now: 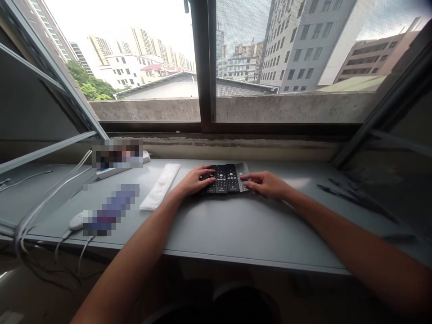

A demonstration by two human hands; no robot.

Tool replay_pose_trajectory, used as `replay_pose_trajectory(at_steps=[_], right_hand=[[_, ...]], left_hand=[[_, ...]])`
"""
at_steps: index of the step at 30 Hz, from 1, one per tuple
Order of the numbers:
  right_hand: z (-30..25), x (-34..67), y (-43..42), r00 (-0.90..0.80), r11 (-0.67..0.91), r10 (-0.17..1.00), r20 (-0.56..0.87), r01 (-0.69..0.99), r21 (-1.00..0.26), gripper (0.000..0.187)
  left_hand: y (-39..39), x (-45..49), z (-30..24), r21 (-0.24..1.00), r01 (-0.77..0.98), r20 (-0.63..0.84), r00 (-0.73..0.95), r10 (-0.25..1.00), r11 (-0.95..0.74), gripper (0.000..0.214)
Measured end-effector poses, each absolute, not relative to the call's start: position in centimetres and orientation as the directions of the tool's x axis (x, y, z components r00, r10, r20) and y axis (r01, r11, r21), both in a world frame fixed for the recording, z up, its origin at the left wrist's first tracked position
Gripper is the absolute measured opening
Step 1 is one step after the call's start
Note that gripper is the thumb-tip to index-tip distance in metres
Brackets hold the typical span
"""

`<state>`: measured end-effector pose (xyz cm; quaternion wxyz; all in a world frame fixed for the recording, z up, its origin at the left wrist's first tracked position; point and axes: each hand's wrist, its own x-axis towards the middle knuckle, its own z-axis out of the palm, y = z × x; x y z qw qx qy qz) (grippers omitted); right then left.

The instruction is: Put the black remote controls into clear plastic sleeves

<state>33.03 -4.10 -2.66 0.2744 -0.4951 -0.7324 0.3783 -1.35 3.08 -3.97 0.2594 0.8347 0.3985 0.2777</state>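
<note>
Several black remote controls (221,179) lie side by side in a row on the grey desk, their buttons facing up. At the row's right end is a see-through plastic sleeve (243,170); whether a remote is inside it I cannot tell. My left hand (195,180) rests over the leftmost remotes, thumb and fingers apart, partly covering them. Touching the sleeve's right side are the fingertips of my right hand (266,184), with a small gap between index finger and thumb.
Left of the row lies a folded white cloth or tissue (160,186). Blurred-out items, a white power strip (146,156), a white plug (77,221) and white cables (47,198) occupy the left side. Black cord-like strips (357,198) lie at right. A window ledge (270,141) borders the back.
</note>
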Motion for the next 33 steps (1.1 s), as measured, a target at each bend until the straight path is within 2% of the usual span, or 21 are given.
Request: replay_pose_trajectory(at_steps=[4, 7, 10, 12, 15, 19, 22, 27, 33], right_hand=[[-2.9, 32.5, -4.5, -0.333, 0.337, 0.930, 0.158, 0.591, -0.733, 0.052], [-2.9, 32.1, -4.9, -0.253, 0.416, 0.906, 0.338, 0.671, -0.614, 0.055], [-2.8, 31.7, -5.3, -0.259, 0.529, 0.811, 0.525, 0.708, -0.468, 0.046], [-3.0, 31.3, -5.3, -0.373, 0.652, 0.715, 0.591, 0.661, -0.372, 0.036], [-3.9, 30.8, -5.2, -0.535, 0.763, 0.626, 0.568, 0.573, -0.300, 0.049], [-5.2, 30.3, -5.1, -0.576, 0.752, 0.649, 0.497, 0.582, -0.309, 0.062], [-5.5, 30.0, -5.0, -0.567, 0.737, 0.665, 0.487, 0.606, -0.301, 0.056], [-5.1, 29.8, -5.1, -0.605, 0.775, 0.611, 0.510, 0.589, -0.230, 0.042], [-3.8, 29.3, -5.8, -0.486, 0.769, 0.576, 0.657, 0.594, -0.235, 0.040]], left_hand=[[3.0, -1.3, -3.6, 0.663, 0.515, 0.252, 0.531, 0.809, -0.544, 0.059], [3.0, -1.3, -3.5, 0.661, 0.514, 0.267, 0.520, 0.812, -0.546, 0.054], [3.0, -1.3, -3.4, 0.667, 0.505, 0.302, 0.488, 0.819, -0.547, 0.048], [2.9, -1.2, -3.3, 0.675, 0.494, 0.331, 0.461, 0.823, -0.548, 0.046], [2.8, -1.0, -3.1, 0.670, 0.481, 0.384, 0.428, 0.818, -0.566, 0.044], [2.4, -0.9, -2.7, 0.649, 0.484, 0.444, 0.385, 0.809, -0.587, 0.041], [2.3, -0.9, -2.5, 0.641, 0.480, 0.470, 0.372, 0.800, -0.599, 0.038], [2.2, -0.8, -2.5, 0.619, 0.484, 0.489, 0.378, 0.786, -0.618, 0.038], [1.9, -0.5, -2.6, 0.531, 0.518, 0.540, 0.403, 0.739, -0.670, 0.036]])
